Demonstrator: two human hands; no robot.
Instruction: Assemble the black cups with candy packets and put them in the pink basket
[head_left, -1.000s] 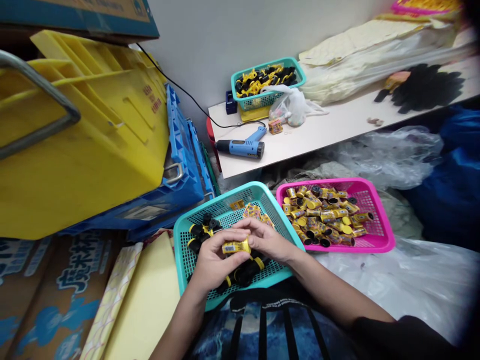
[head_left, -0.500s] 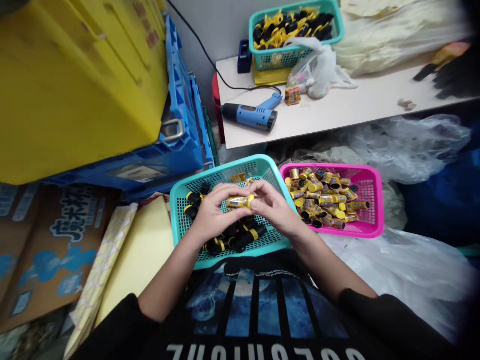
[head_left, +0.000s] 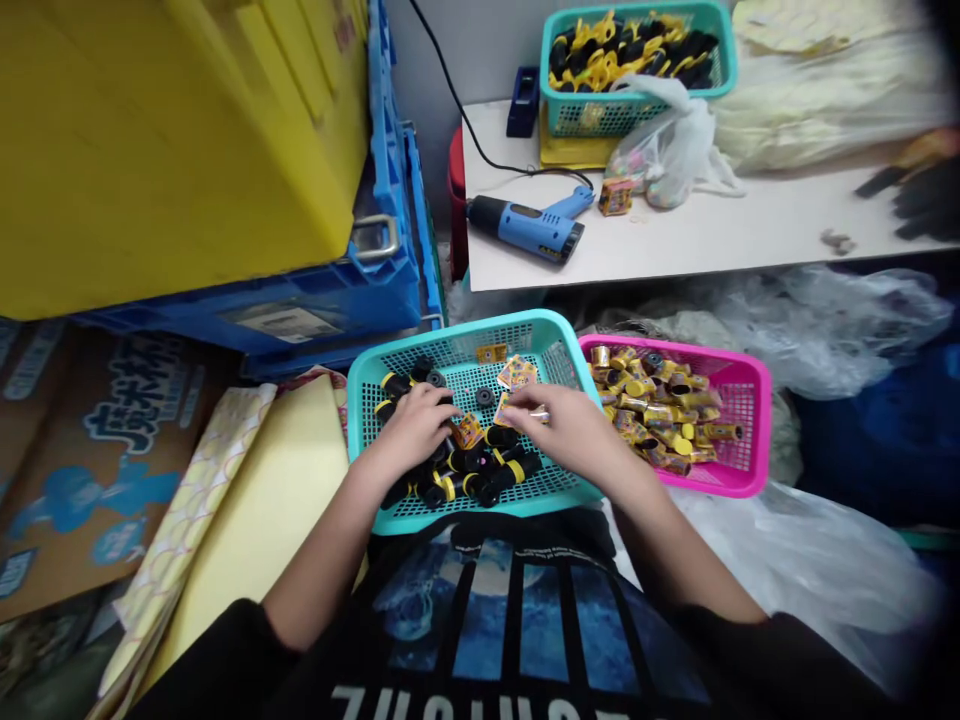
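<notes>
Over the left part of a teal basket (head_left: 480, 326), my left hand (head_left: 415, 425) curls its fingers down among short black tubes (head_left: 517, 468) with yellow bands. What its fingertips grip, if anything, is hidden. On the basket's right side, my right hand (head_left: 559, 425) pinches a small printed wrapper (head_left: 504, 408) between thumb and fingers. More printed wrappers (head_left: 519, 372) lie just beyond it, near a round black piece (head_left: 485, 397). Another orange printed wrapper (head_left: 468, 431) rests between the hands.
A pink basket (head_left: 759, 425) at the right holds many yellow wrapped tubes (head_left: 649, 400). On the white table (head_left: 675, 245) lie a blue heat gun (head_left: 529, 228), a knotted plastic bag (head_left: 679, 150) and another teal basket (head_left: 637, 110). Blue crates (head_left: 330, 320) stand at the left.
The yellow wrapped tube that both hands held is gone from between them. My hands have parted: the left went down to the black tubes, the right down to the wrappers. The view shifted slightly.
</notes>
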